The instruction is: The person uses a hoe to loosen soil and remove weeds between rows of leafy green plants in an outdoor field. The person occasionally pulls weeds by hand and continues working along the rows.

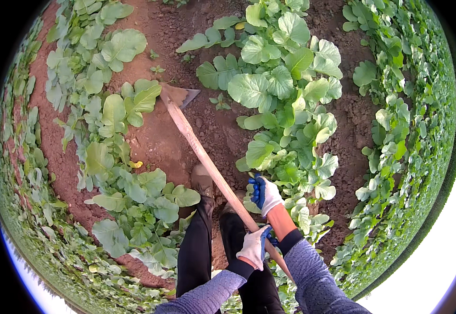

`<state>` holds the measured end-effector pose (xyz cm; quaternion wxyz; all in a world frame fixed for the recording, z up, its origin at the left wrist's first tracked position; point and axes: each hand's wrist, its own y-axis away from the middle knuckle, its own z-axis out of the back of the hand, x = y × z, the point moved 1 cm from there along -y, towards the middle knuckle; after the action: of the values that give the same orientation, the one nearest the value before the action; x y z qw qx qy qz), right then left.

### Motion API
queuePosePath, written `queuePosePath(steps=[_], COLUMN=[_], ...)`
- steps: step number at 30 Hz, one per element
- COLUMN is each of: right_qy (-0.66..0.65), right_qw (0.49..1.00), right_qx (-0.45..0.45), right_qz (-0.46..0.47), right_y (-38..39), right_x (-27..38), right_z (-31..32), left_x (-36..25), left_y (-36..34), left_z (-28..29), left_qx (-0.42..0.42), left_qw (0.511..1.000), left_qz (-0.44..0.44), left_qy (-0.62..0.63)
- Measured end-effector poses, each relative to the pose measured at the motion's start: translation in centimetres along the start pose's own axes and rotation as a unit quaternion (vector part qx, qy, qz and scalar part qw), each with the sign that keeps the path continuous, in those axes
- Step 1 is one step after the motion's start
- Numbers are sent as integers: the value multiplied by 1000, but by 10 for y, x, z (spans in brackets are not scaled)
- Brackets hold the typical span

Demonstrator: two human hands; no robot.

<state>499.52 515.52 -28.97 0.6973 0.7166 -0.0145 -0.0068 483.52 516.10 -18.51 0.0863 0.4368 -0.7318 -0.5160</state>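
A hoe with a long wooden handle slants across the picture, its metal blade down on the soil between two rows of leafy plants. My left hand, in a white glove with blue-coated fingers, is closed round the lower part of the handle. Off the handle and to its right is my right hand, gloved the same way, beside the leaves of the middle row. Its blue fingers are curled in. Whatever they may hold is too small or hidden to name.
Broad-leaved green plants line the left side, with a yellow leaf among them. Another dense row stands at the right. Small weeds grow near the blade. My shoes are on the bare reddish soil between rows.
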Motion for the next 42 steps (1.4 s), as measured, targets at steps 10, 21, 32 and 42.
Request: queuePosePath(steps=[10, 21, 32, 42], right_qy=[183, 127, 550, 681], right_qw=[981, 979, 759, 710], right_qx=[52, 71, -5, -171], right_qz=[42, 141, 347, 54], right_y=[-65, -124, 2, 404], right_x=[73, 80, 34, -152], right_z=[-173, -239, -127, 256], left_x=[-29, -8, -30, -65], left_y=[-2, 1, 1, 16], left_z=[-10, 13, -6, -31], left_qx=[-32, -22, -40, -147], left_qw=[999, 940, 990, 923], left_qz=[40, -176, -35, 159], left_qy=[17, -291, -127, 317])
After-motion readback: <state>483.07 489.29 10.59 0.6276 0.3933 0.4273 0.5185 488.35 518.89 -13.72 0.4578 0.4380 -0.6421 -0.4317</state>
